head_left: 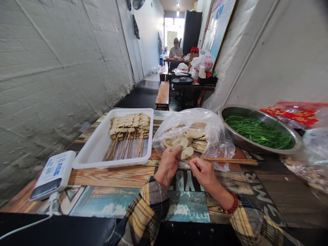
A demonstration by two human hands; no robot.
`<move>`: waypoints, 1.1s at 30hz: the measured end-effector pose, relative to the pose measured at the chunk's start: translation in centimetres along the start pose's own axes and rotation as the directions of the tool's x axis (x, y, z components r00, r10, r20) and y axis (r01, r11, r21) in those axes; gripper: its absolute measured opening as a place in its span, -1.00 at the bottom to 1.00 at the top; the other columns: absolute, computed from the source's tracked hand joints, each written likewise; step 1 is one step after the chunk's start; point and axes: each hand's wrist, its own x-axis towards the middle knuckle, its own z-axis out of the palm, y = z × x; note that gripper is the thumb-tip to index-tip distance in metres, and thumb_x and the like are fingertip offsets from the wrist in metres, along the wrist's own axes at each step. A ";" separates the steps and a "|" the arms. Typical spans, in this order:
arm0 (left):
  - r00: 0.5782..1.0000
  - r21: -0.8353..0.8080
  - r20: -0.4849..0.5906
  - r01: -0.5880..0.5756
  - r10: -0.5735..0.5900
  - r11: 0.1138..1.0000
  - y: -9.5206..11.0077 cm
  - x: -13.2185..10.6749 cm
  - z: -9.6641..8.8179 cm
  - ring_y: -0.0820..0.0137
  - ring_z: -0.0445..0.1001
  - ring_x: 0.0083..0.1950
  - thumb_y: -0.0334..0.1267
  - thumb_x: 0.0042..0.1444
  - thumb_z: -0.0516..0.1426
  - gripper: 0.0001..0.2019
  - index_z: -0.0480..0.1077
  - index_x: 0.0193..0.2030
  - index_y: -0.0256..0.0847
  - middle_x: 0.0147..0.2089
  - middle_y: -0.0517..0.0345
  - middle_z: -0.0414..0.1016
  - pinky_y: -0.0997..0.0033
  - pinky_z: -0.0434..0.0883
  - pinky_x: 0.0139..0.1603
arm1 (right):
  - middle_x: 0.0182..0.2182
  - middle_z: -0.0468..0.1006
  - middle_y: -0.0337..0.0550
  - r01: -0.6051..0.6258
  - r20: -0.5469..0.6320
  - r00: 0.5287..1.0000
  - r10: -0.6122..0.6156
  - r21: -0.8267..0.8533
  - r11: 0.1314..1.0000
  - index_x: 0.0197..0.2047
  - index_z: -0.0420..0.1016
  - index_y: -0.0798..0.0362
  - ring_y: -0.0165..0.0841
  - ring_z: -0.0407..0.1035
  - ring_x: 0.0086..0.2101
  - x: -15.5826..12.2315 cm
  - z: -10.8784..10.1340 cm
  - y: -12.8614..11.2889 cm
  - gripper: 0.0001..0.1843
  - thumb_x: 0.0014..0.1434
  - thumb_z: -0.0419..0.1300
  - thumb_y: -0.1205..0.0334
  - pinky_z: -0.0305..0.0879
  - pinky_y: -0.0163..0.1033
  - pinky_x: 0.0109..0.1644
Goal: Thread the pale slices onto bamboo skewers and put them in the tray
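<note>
My left hand (169, 164) is closed on a flat beige slice (186, 153) with a rounded, lobed outline, thumb on top. In a pinch, my right hand (203, 172) holds a thin bamboo skewer (188, 158) whose tip meets the slice's lower edge; how far in it goes I cannot tell. Just beyond, a clear plastic bag (217, 136) lies open around a pile of similar slices (198, 140). Loose bamboo skewers (233, 160) lie to the right of my right hand. On the left, a white tray (87, 155) holds stacked skewered slices (130, 124), sticks facing me.
A steel bowl (258, 148) of cut green stalks (258, 131) stands at the right, with plastic bags (317, 147) beside it. A white box-shaped device (52, 176) with a cable sits at the left edge. Beyond are a bench (163, 93), tables and a seated person (176, 49).
</note>
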 end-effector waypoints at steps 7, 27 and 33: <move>1.000 -0.012 0.004 0.006 -0.006 1.000 0.0 -0.3 0.2 0.46 0.46 -0.41 -0.27 -0.26 0.41 -0.69 0.52 -0.34 -0.33 -0.40 0.12 0.56 0.48 0.38 -0.32 | -0.71 0.37 -0.32 -0.012 -0.012 1.000 0.012 -0.009 1.000 -0.43 0.46 0.05 -0.42 0.28 -0.64 -0.1 -0.2 -0.1 -0.70 0.28 0.03 0.18 0.18 -0.34 -0.47; 0.998 0.059 0.060 0.022 -0.025 0.998 -0.6 -0.6 0.5 0.43 0.50 -0.35 -0.26 -0.20 0.39 -0.71 0.54 -0.29 -0.31 -0.33 0.09 0.60 0.45 0.39 -0.24 | -0.72 0.34 -0.33 -0.023 -0.057 0.998 0.024 0.022 0.999 -0.49 0.40 0.03 -0.44 0.25 -0.65 0.2 -0.6 -0.4 -0.68 0.27 0.04 0.16 0.15 -0.36 -0.49; 0.995 0.041 0.095 0.027 -0.031 0.999 0.1 -0.6 0.4 0.43 0.49 -0.36 -0.19 -0.16 0.38 -0.70 0.51 -0.29 -0.28 -0.35 0.11 0.56 0.47 0.41 -0.29 | -0.71 0.36 -0.32 -0.043 -0.035 0.998 0.045 0.069 0.997 -0.45 0.45 0.06 -0.43 0.27 -0.64 0.0 -1.1 -0.5 -0.69 0.27 0.04 0.15 0.17 -0.36 -0.49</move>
